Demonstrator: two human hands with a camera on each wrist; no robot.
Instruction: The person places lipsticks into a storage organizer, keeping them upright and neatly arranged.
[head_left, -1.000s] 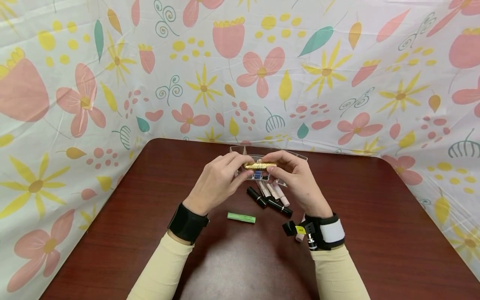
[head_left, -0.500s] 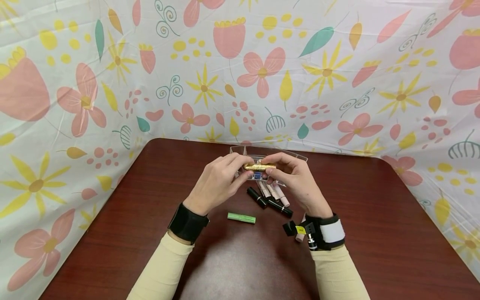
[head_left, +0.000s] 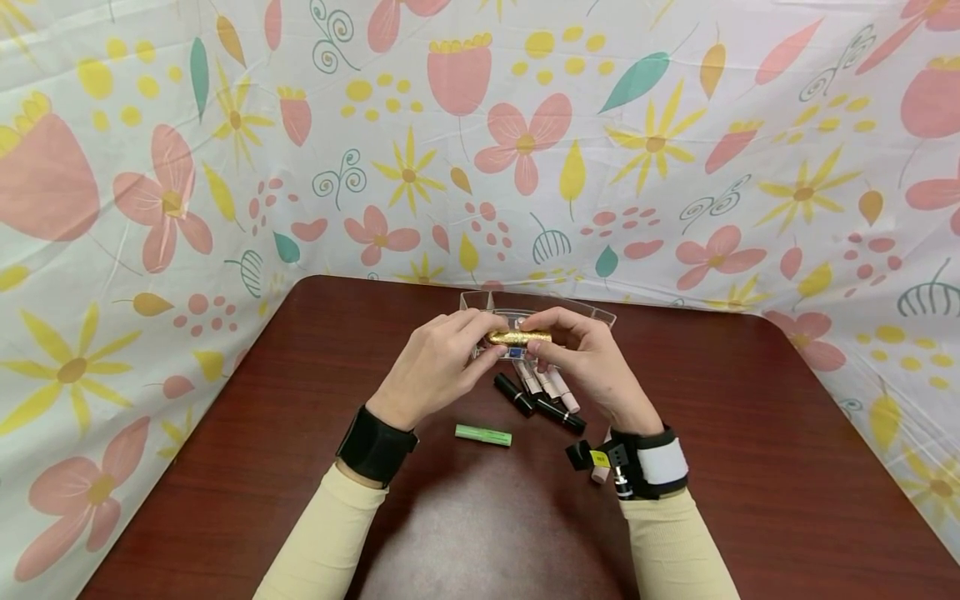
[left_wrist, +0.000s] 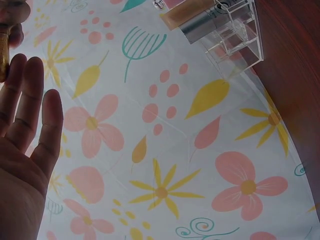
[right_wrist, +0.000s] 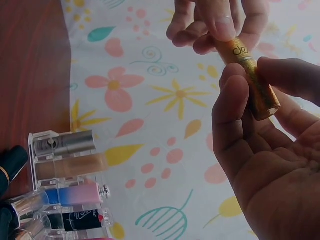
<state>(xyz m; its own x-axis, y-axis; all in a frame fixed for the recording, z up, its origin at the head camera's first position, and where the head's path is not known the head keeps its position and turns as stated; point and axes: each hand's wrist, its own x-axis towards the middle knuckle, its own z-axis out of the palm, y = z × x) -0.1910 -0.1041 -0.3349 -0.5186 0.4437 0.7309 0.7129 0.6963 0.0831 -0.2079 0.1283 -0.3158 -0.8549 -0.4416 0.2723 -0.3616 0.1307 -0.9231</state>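
Note:
A shiny gold lipstick tube (head_left: 517, 337) lies level between both hands, over the front of a clear organizer (head_left: 475, 298). The left hand (head_left: 438, 362) pinches its left end between thumb and fingers. The right hand (head_left: 592, 367) grips the right end, thumb on the near side. Dark lettering shows on the tube (right_wrist: 260, 95) in the right wrist view, where fingers of both hands wrap it. Only a sliver of the gold tube (left_wrist: 4, 55) enters the left wrist view. The hands hide much of the organizer behind them.
Below the hands lie black tubes (head_left: 513, 394) and several pale pink tubes (head_left: 561, 390). A green tube (head_left: 483, 435) lies nearer, and another pink tube (head_left: 600, 475) is partly under the right wrist. Silver (right_wrist: 75, 142) and other lip tubes stand in the organizer. Floral cloth hangs behind the table.
The gold lipstick tube has dropped very slightly, and the right thumb has shifted a little left along it. Both arms and the tubes on the table stay in place.

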